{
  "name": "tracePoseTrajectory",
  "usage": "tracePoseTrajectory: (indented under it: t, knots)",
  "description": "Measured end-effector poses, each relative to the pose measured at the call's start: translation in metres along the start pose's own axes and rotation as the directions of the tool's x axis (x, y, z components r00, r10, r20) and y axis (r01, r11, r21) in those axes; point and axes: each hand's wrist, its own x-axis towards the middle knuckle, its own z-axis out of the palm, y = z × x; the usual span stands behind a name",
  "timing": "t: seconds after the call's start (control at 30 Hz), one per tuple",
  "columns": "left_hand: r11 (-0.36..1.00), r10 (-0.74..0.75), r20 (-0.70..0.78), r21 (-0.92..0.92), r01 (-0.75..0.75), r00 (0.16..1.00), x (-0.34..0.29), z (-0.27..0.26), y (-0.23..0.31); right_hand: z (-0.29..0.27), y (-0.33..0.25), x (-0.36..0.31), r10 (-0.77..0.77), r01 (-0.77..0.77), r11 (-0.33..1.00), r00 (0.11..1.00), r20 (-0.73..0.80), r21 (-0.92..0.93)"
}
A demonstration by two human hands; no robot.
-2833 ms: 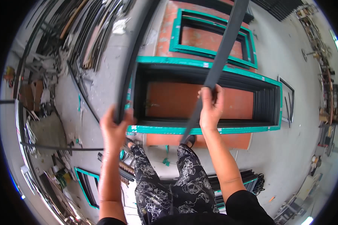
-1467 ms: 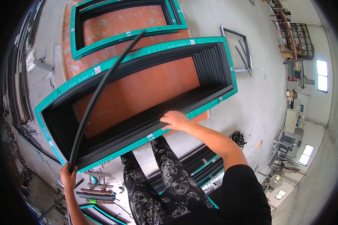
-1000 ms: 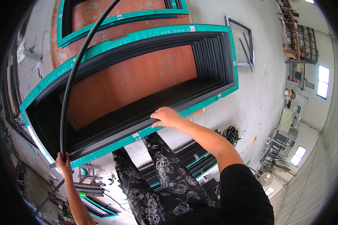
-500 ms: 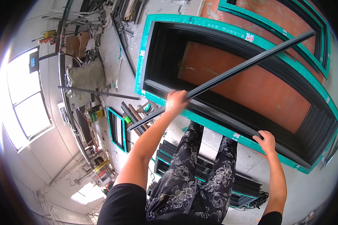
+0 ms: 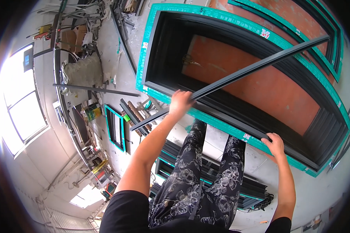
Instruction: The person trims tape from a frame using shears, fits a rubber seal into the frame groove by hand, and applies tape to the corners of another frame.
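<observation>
In front of me lies a stack of black window frames (image 5: 206, 11) faced with green protective film. My left hand (image 5: 180, 103) is wrapped round a long dark metal profile bar (image 5: 256, 66), which runs slantwise across the stack from near left to far right. The hand's edges are slightly blurred. Farther right, my right hand (image 5: 273, 144) rests on the near rail of the top frame, its thumb and fingers apart over the rail. Through the frame opening a reddish-brown board (image 5: 252, 89) shows, with scissors (image 5: 190, 61) lying on it at the left.
More green-edged frames (image 5: 276, 17) lie beyond the stack. Behind my legs, several black frames (image 5: 252, 190) are piled on the floor. A small green-edged frame (image 5: 116, 128) stands at left, near a long bar (image 5: 97, 90) and cluttered shelving. Offcuts (image 5: 126, 29) lie at the far left.
My view has shifted slightly, so the stack sits a little higher in the picture. The left hand still grips the bar, which has barely moved; the right hand stays on the rail.
</observation>
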Motion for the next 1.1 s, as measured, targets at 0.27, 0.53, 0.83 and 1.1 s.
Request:
tracePoseTrajectory:
  t: [0.27,0.53,0.83,1.1]
  knots:
    - [0.992,0.111,-0.039,-0.063,-0.113,0.993,-0.003,0.002,-0.012,-0.011,0.017,0.008,0.016,-0.050,0.990,0.969,0.248,0.130]
    - [0.979,0.173,0.062,0.098,-0.178,0.983,-0.024,-0.016,0.005,-0.011,0.022,0.024,0.022,-0.014,1.000,0.934,0.357,-0.026]
    - [0.919,0.328,0.096,0.197,-0.341,0.940,-0.021,-0.006,-0.001,-0.017,0.016,0.024,0.008,0.024,0.996,0.935,0.354,-0.086]
    - [0.902,0.377,0.056,0.206,-0.380,0.925,-0.012,0.010,0.012,-0.022,0.020,-0.007,0.032,-0.021,0.997,0.990,0.134,-0.080]
